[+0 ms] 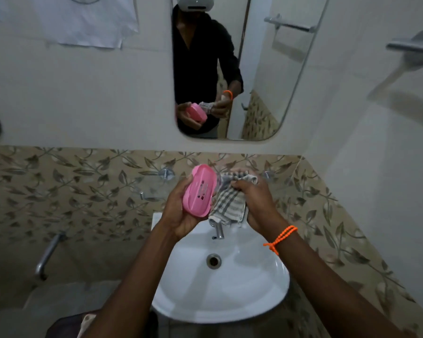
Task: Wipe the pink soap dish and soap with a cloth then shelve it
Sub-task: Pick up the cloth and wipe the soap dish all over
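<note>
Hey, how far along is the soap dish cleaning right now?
Midway. The left hand holds the pink soap dish tilted above the sink, and the right hand grips the checked cloth beside it. No soap shows in the dish. How much has been wiped cannot be told. Shelving is not yet done.

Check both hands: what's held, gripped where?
Left hand holds the pink soap dish from below, fingers wrapped round its lower end. Right hand grips the bunched checked cloth at its side, beside the dish.
</note>
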